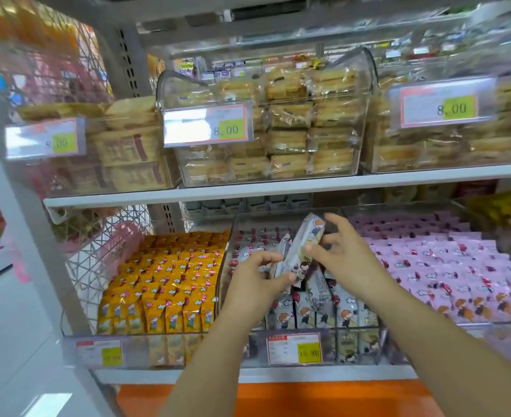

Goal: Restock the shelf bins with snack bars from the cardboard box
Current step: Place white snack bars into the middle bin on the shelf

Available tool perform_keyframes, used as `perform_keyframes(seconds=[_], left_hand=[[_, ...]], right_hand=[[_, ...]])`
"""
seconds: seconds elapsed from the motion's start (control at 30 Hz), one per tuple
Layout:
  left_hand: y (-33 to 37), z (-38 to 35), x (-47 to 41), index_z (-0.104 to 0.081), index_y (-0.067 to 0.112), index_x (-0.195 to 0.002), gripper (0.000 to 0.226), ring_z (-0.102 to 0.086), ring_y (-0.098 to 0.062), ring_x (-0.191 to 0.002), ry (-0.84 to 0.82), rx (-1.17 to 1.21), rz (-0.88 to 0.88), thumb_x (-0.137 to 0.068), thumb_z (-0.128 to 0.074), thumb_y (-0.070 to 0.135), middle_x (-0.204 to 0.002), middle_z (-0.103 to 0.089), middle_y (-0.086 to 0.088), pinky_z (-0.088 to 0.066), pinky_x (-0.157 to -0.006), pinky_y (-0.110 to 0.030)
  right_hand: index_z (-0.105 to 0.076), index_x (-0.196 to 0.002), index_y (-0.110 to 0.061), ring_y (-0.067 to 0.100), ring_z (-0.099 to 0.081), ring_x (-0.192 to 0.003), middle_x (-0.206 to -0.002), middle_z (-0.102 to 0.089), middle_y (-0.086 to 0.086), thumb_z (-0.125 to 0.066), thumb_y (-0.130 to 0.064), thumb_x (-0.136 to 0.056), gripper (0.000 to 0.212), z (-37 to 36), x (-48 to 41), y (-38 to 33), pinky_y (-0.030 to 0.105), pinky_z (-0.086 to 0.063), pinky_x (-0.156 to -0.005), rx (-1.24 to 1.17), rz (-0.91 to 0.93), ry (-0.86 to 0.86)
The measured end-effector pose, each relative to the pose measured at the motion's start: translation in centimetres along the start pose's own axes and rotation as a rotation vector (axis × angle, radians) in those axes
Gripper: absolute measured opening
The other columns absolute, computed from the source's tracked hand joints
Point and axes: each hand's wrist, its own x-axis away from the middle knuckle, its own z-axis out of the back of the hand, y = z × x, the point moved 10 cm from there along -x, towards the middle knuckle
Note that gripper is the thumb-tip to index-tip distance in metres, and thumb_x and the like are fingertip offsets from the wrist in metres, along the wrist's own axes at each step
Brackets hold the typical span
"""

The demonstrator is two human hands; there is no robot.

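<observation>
Beside the yellow packs [170, 281], the left hand [257, 275] pinches white-wrapped snack bars [304, 245] over the middle bin [323, 328], the right hand [350, 257] clasping the top one: light, slick wrappers, seemingly best gripped across the stiff middle.

You see snack bars [304, 245] in glossy film, bins [221, 275] of clear smooth plastic, a matt white shelf [248, 189].

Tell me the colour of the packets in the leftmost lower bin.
The packets are orange-yellow, seen in the head view.
</observation>
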Motion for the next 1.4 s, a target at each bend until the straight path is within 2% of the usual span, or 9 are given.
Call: perform_keyframes(seconds=[0.1,0.23,0.37,0.6,0.73,0.93,1.17,1.3,1.4], left_hand=[[0.9,0.2,0.5,-0.055,0.032,-0.109,0.035,-0.053,0.002,-0.094,-0.074,0.055,-0.018,-0.082,-0.074,0.017,-0.118,-0.053,0.012,-0.049,-0.062,-0.008],[1.0,1.7,0.8,-0.041,0.035,-0.127,0.064,-0.065,-0.009,-0.097,-0.191,0.237,0.042,-0.081,-0.072,0.004,-0.119,-0.059,0.002,-0.056,-0.072,-0.023],[-0.4,3.8,1.8,-0.044,0.03,-0.135,0.067,-0.063,-0.023,-0.109,-0.24,0.273,0.119,-0.08,-0.073,0.004,-0.128,-0.059,-0.007,-0.053,-0.088,-0.036],[-0.8,6.2,2.6,-0.048,0.029,-0.131,0.059,-0.061,-0.026,-0.11,-0.167,0.27,0.121,-0.086,-0.06,-0.007,-0.123,-0.058,-0.007,-0.051,-0.094,-0.043],[-0.3,6.6,2.8,-0.054,0.028,-0.117,0.04,-0.066,-0.023,-0.1,-0.137,0.425,0.127,-0.092,-0.054,-0.003,-0.111,-0.066,-0.007,-0.057,-0.075,-0.035],[-0.4,6.2,3.0,-0.053,0.022,-0.126,0.029,-0.069,-0.016,-0.093,-0.183,0.402,0.147,-0.099,-0.046,0.015,-0.105,-0.073,-0.004,-0.055,-0.078,-0.036],[0.8,6.1,2.7,-0.061,0.028,-0.112,0.02,-0.068,-0.009,-0.091,-0.119,0.082,0.022,-0.093,-0.059,0.025,-0.106,-0.07,0.008,-0.056,-0.081,-0.035],[1.4,6.6,2.5,-0.058,0.026,-0.112,0.021,-0.065,0.002,-0.084,-0.048,-0.027,-0.029,-0.092,-0.061,0.023,-0.104,-0.066,0.011,-0.049,-0.063,-0.011],[2.0,7.3,2.4,-0.054,0.024,-0.114,0.026,-0.06,0.002,-0.091,0.013,-0.113,-0.067,-0.09,-0.064,0.02,-0.107,-0.064,0.009,-0.047,-0.068,-0.008]], right_hand=[[-0.024,-0.146,-0.028,0.015,-0.063,-0.089,-0.112,-0.06,-0.002,-0.068,-0.027,-0.086,0.074,-0.2,-0.4,-0.4,0.033,-0.053,-0.075,-0.163,0.0,-0.01],[-0.038,-0.131,-0.028,0.003,-0.066,-0.074,-0.102,-0.068,-0.005,-0.071,-0.021,-0.084,0.059,-1.4,0.0,-2.7,0.02,-0.049,-0.059,-0.277,0.076,-0.095],[-0.044,-0.117,-0.031,0.013,-0.068,-0.088,-0.097,-0.07,-0.005,-0.073,-0.022,-0.081,0.048,-2.0,0.5,-3.8,0.034,-0.056,-0.08,-0.271,0.102,-0.081],[-0.044,-0.109,-0.026,0.015,-0.066,-0.09,-0.099,-0.068,-0.002,-0.067,-0.021,-0.087,0.032,-1.6,0.3,-3.7,0.041,-0.054,-0.085,-0.226,0.076,-0.028],[-0.047,-0.101,-0.031,0.008,-0.066,-0.082,-0.09,-0.069,-0.004,-0.067,-0.026,-0.087,0.026,-4.2,0.9,-4.4,0.036,-0.054,-0.079,-0.171,0.114,-0.16],[-0.05,-0.098,-0.034,-0.008,-0.061,-0.066,-0.067,-0.065,-0.022,-0.067,-0.03,-0.087,0.021,-5.1,1.3,-5.8,0.008,-0.043,-0.058,-0.171,0.182,-0.229],[-0.052,-0.109,-0.027,0.004,-0.067,-0.076,-0.089,-0.072,-0.007,-0.069,-0.025,-0.085,0.03,-5.0,1.3,-4.9,0.023,-0.054,-0.07,-0.194,0.148,-0.226],[-0.053,-0.101,-0.03,0.007,-0.067,-0.084,-0.099,-0.068,-0.009,-0.071,-0.026,-0.084,0.026,-5.6,1.3,-4.5,0.031,-0.054,-0.081,-0.122,0.169,-0.213],[-0.051,-0.098,-0.03,-0.004,-0.062,-0.067,-0.091,-0.063,-0.012,-0.069,-0.025,-0.086,0.023,-6.4,1.5,-3.9,0.015,-0.048,-0.065,0.02,0.191,-0.223]])
